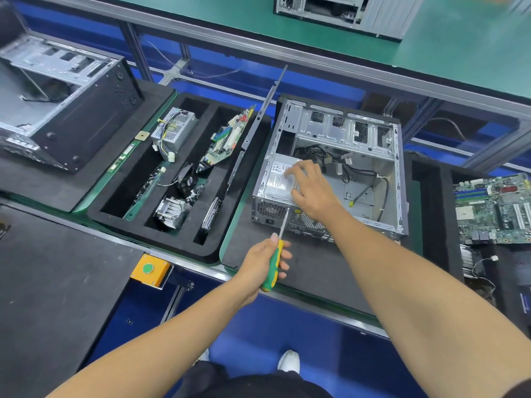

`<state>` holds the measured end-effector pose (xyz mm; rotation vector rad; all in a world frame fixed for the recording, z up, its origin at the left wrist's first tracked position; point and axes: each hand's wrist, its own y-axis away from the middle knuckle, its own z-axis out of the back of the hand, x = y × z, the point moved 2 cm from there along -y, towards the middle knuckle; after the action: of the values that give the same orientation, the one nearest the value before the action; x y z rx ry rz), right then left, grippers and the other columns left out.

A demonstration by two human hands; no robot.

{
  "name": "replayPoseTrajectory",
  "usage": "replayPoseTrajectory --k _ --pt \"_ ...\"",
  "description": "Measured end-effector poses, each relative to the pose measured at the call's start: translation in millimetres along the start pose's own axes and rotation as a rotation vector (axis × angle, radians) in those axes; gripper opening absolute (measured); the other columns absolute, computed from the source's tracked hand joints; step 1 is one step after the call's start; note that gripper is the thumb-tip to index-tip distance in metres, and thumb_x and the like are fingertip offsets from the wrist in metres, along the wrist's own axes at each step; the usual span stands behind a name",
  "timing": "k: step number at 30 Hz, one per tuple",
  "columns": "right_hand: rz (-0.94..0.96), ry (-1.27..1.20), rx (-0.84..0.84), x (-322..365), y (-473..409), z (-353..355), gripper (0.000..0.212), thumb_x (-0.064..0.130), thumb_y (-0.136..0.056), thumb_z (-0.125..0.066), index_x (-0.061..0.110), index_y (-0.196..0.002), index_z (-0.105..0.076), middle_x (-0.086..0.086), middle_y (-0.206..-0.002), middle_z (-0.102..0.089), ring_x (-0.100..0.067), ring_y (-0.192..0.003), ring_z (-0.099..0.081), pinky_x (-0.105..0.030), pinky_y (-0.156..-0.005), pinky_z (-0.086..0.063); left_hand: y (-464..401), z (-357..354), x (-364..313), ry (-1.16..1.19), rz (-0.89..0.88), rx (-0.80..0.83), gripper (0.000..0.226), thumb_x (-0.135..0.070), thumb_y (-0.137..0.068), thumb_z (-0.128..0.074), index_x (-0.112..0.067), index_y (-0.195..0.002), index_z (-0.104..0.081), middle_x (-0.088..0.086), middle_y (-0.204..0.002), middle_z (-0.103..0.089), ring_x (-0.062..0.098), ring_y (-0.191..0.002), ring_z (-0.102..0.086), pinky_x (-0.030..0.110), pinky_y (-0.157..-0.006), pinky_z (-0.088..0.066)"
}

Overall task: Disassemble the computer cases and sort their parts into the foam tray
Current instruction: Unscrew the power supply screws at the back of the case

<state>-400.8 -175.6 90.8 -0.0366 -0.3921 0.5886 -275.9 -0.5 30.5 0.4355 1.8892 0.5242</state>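
Head view: power supply [280, 179] removal, open computer case [333, 170].
My left hand [265, 261] is gripping the screwdriver [275, 254] at the rear panel; my right hand [309, 191] is resting spread on the supply, steadying it. Foam tray [172, 237] is waiting just left.

My left hand [263, 261] is fisted with the thumb along the top, while my right hand [311, 191] reaches forward, palm down, fingers spread.
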Motion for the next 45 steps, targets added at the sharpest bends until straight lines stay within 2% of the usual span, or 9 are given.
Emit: replayPoseTrajectory --k 5,10,15,20,24,32,36,41,45 --pt "-0.004 0.05 -0.183 4.0 7.8 2.3 0.016 0.018 -0.083 -0.052 0.013 -0.098 -0.052 -0.003 -0.101 -0.045 -0.023 -0.091 -0.039 -0.044 -0.078 -0.043 3.7 2.1 -9.7 -0.035 0.009 -0.015 0.04 -0.046 -0.109 -0.043 -0.016 -0.121 -0.065 0.002 -0.09 -0.077 0.011 -0.058 -0.058 0.025 -0.05 -0.048" --pt "-0.169 -0.272 -0.557 25.0 46.9 -12.7 0.008 0.012 -0.081 -0.047 0.019 -0.084 -0.047 0.008 -0.089 -0.04 -0.015 -0.086 -0.033 -0.028 -0.078 -0.029 6.2 1.2 -14.9 -0.028 -0.002 -0.048 0.031 -0.042 -0.108 -0.048 -0.011 -0.114 -0.047 0.009 -0.092 -0.078 0.015 -0.056 -0.058 0.028 -0.048 -0.047" --pt "-0.433 -0.662 -0.452 57.8 98.4 -55.5 0.013 0.022 -0.087 -0.043 0.031 -0.077 -0.044 0.01 -0.074 -0.051 -0.013 -0.069 -0.048 -0.029 -0.062 -0.039 5.5 0.9 -17.8 -0.006 -0.009 -0.009 0.025 -0.033 -0.104 -0.061 -0.013 -0.109 -0.047 0.011 -0.092 -0.073 0.015 -0.057 -0.057 0.028 -0.046 -0.045" --pt "-1.083 -1.344 -0.433 72.8 82.8 -63.2 0.031 0.028 -0.091 -0.046 0.006 -0.084 -0.067 -0.013 -0.074 -0.071 -0.027 -0.063 -0.067 -0.031 -0.056 -0.054 4.9 6.9 -14.8 -0.089 -0.08 -0.037 0.03 -0.022 -0.093 -0.077 -0.012 -0.107 -0.052 0.008 -0.102 -0.064 0.011 -0.067 -0.063 0.028 -0.053 -0.051" --pt "-1.235 -1.629 -0.327 72.9 59.2 -58.8 0.033 0.027 -0.097 -0.048 0.002 -0.099 -0.07 -0.013 -0.085 -0.076 -0.025 -0.065 -0.071 -0.03 -0.059 -0.052 3.9 10.3 -15.0 -0.064 -0.063 -0.057 0.034 -0.021 -0.09 -0.08 -0.009 -0.109 -0.055 0.006 -0.09 -0.069 0.01 -0.067 -0.064 0.027 -0.055 -0.053" --pt "-1.345 -1.76 -0.469 82.5 49.5 -56.7 0.025 0.023 -0.095 -0.054 0.005 -0.085 -0.069 -0.005 -0.069 -0.075 -0.016 -0.054 -0.07 -0.023 -0.049 -0.048 1.0 14.7 -14.0 -0.021 -0.05 -0.066 0.032 -0.019 -0.091 -0.079 -0.005 -0.109 -0.056 0.005 -0.077 -0.072 0.017 -0.067 -0.067 0.031 -0.057 -0.056" --pt "-1.362 -1.755 -0.591 84.6 47.7 -58.9 0.018 0.012 -0.092 -0.058 0.001 -0.081 -0.067 -0.008 -0.061 -0.072 -0.018 -0.046 -0.067 -0.021 -0.044 -0.051 1.2 15.1 -12.1 0.024 -0.027 -0.028 0.023 -0.02 -0.097 -0.071 -0.004 -0.108 -0.059 0.014 -0.084 -0.069 0.019 -0.067 -0.065 0.033 -0.055 -0.056" --pt "-1.381 -1.687 -0.58 84.3 50.0 -63.2 0.012 0.015 -0.087 -0.064 0.007 -0.082 -0.071 -0.006 -0.071 -0.076 -0.014 -0.054 -0.071 -0.021 -0.047 -0.05 4.0 18.9 -13.6 -0.064 -0.066 -0.03 0.016 -0.027 -0.106 -0.056 -0.012 -0.109 -0.061 0.008 -0.089 -0.072 0.019 -0.068 -0.07 0.032 -0.053 -0.056" --pt "-1.388 -1.637 -0.576 84.3 51.0 -65.0 0.011 0.014 -0.084 -0.065 0.006 -0.086 -0.073 -0.007 -0.076 -0.078 -0.014 -0.062 -0.074 -0.019 -0.039 -0.044 7.0 20.6 -19.2 -0.175 -0.09 -0.033 0.017 -0.028 -0.109 -0.049 -0.015 -0.106 -0.059 0.004 -0.088 -0.072 0.016 -0.064 -0.067 0.028 -0.051 -0.051"
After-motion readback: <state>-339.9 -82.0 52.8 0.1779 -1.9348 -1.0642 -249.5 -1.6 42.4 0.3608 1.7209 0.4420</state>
